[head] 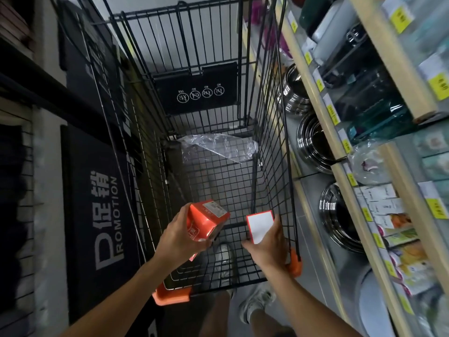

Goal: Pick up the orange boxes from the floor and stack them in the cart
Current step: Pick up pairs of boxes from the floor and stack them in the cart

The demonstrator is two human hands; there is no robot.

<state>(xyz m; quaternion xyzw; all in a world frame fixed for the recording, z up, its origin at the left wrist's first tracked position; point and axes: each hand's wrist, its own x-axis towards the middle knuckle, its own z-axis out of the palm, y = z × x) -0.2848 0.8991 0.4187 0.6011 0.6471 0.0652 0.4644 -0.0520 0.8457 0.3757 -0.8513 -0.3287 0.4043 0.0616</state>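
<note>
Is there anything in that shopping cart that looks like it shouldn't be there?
Yes: a crumpled sheet of clear plastic lies loose on the wire floor of the cart, at its far end. It looks like leftover wrapping, not goods. The orange boxes are still held in the hands above the cart.

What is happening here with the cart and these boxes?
A person stands at a black wire cart in a shop aisle. The left hand grips an orange box, the right hand holds a second box with a white face. Both are over the basket. Only a clear plastic sheet lies inside.
</note>
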